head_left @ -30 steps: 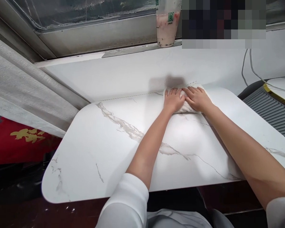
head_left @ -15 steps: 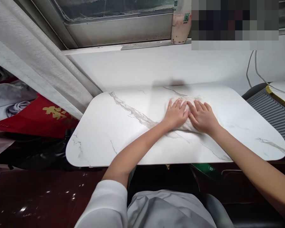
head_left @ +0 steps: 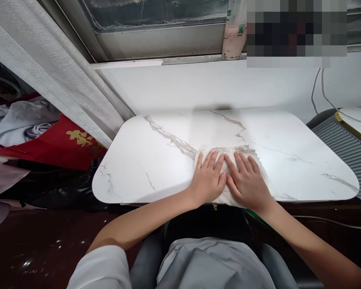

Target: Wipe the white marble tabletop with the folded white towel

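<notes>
Under both palms lies a fluffy white cloth (head_left: 228, 196), spread flat on a white marble-patterned table (head_left: 165, 168) near its front edge. My left hand (head_left: 209, 176) rests on the cloth's left half with the fingers stretched forward. Beside it, my right hand (head_left: 245, 178) presses on the right half, its fingers spread. The two thumbs come close together at the middle. A strip of the cloth shows beyond the fingertips, and its near edge reaches the table's front edge. Much of the cloth is hidden beneath the hands.
On the window ledge behind the table stands a clear cup with pinkish contents (head_left: 234, 40). A pale curtain (head_left: 63, 64) hangs at the left, by a red bag (head_left: 69, 140) with clothes. Cables (head_left: 322, 88) run down the wall at the right, near a grey ribbed object (head_left: 343, 148).
Both hands have drawn the cloth toward me, from the table's middle to its front edge. The camera view has shifted slightly.
</notes>
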Available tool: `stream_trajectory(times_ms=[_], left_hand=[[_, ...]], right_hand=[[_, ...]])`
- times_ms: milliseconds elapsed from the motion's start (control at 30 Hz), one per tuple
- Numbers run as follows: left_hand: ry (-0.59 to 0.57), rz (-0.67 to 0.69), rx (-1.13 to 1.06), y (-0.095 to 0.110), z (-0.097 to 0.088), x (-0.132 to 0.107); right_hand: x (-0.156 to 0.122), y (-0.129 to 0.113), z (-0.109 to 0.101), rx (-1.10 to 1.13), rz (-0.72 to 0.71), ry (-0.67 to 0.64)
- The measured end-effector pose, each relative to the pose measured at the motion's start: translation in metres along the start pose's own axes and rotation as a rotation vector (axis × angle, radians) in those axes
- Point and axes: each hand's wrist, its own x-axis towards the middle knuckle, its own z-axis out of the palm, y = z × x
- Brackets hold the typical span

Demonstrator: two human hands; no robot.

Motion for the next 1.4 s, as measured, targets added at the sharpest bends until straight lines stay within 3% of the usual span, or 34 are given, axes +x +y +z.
stream_trajectory(times_ms=[267, 367, 467, 733, 900, 1167, 1300, 1400], left_hand=[[-0.030, -0.020, -0.034, -0.003, -0.002, -0.001], [-0.048, -0.020, -0.037, -0.013, -0.002, 0.009], [-0.044, -0.067, -0.011, -0.036, -0.002, 0.034], [0.009, -0.202, 0.008, -0.111, -0.005, 0.121], [0.039, -0.267, 0.018, -0.137, -0.005, 0.153], [0.058, -0.269, 0.021, -0.157, -0.004, 0.173], [0.059, -0.297, 0.029, -0.152, -0.004, 0.164], [0.059, -0.314, 0.042, -0.143, -0.007, 0.144]], right_hand=[[0.002, -0.002, 0.003, 0.018, -0.001, 0.026], [0.016, -0.001, 0.007, 0.013, -0.007, -0.009], [0.050, 0.002, 0.016, 0.008, -0.011, -0.057], [0.179, 0.022, 0.058, 0.079, -0.039, -0.125], [0.223, 0.035, 0.078, 0.137, -0.070, -0.096], [0.248, 0.035, 0.093, 0.160, -0.031, -0.055], [0.243, 0.032, 0.091, 0.147, -0.066, -0.055], [0.229, 0.023, 0.087, 0.141, -0.112, -0.034]])
